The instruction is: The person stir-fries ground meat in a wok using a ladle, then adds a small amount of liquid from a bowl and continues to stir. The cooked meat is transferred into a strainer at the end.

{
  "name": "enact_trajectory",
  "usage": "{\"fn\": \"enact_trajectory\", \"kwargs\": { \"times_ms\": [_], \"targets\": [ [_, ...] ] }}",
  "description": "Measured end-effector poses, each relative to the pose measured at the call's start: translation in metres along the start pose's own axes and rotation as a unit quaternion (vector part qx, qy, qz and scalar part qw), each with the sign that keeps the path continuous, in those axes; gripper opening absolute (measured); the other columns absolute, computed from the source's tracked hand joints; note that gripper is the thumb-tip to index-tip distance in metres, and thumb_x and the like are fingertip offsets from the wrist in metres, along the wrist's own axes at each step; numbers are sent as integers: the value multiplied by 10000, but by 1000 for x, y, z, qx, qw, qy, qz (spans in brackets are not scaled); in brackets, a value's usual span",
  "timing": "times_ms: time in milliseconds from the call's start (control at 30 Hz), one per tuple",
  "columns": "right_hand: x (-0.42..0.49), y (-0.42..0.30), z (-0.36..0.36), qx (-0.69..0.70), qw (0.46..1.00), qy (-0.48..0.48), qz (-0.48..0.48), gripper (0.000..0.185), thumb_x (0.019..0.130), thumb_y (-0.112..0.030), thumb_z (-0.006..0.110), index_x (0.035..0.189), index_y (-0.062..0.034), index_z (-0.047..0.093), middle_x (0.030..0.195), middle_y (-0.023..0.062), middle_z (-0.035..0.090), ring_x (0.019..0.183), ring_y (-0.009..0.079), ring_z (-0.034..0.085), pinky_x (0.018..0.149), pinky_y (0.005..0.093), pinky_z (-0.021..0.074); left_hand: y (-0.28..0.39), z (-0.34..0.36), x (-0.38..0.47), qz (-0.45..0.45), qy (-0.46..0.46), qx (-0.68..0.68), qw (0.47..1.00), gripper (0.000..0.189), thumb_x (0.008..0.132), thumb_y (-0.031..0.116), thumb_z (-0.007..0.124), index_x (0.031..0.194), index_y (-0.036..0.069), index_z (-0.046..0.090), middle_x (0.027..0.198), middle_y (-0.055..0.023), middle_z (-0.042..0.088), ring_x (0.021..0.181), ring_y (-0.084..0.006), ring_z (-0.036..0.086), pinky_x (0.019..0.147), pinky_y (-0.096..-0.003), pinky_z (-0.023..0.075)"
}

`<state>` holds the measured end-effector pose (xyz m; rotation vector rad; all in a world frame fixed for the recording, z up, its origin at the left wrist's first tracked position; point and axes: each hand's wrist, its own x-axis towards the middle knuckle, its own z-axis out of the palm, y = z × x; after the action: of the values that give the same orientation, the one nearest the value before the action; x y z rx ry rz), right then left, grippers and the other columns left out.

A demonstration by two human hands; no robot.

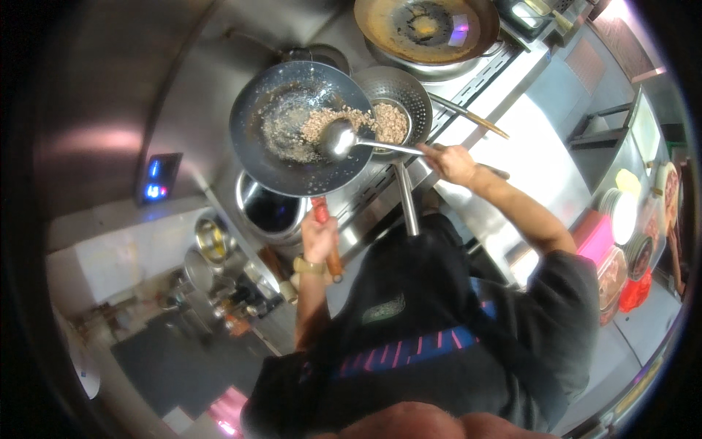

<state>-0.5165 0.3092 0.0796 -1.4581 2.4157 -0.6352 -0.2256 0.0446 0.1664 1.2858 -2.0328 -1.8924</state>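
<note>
My left hand [319, 238] grips the handle [333, 255] of a dark wok [263, 159], which is tilted towards the right. Crumbly cooked mince [323, 122] runs to the wok's right rim, and pale residue coats its inside. My right hand [451, 164] is closed on the long handle of a steel ladle [339, 140], whose bowl rests among the mince. Beneath the wok's right edge lies a perforated strainer [419, 104]. More mince [390, 123] sits within a round rim there; whether that is a separate bowl I cannot tell.
Behind stands a large browned wok [378, 22]. An induction hob [269, 203] with a dark glass bowl is below the dark wok. A wooden-tipped rod [485, 123] crosses the counter edge. Plates [622, 217], a pink box [593, 238] and food containers [610, 277] stand right.
</note>
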Motion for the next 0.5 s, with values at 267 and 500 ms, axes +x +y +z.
{"fn": "enact_trajectory", "kwargs": {
  "times_ms": [267,500],
  "targets": [
    [38,-50,27,81,994,74,-7,398,1005,-214,640,1386,-97,651,865,171,702,691,356,704,612,466,592,15,5,-5,18,3,10,1000,165,890,-58,569,1050,-26,594,674,-44,580,475,-135,549,427,-304,460],
    [-42,17,45,42,995,88,29,503,1005,-216,632,1497,-133,567,917,151,695,655,343,695,589,457,582,-5,3,1,4,21,58,998,362,901,-16,611,1263,-15,603,661,-46,637,490,-136,596,430,-297,461]
  ]
}}
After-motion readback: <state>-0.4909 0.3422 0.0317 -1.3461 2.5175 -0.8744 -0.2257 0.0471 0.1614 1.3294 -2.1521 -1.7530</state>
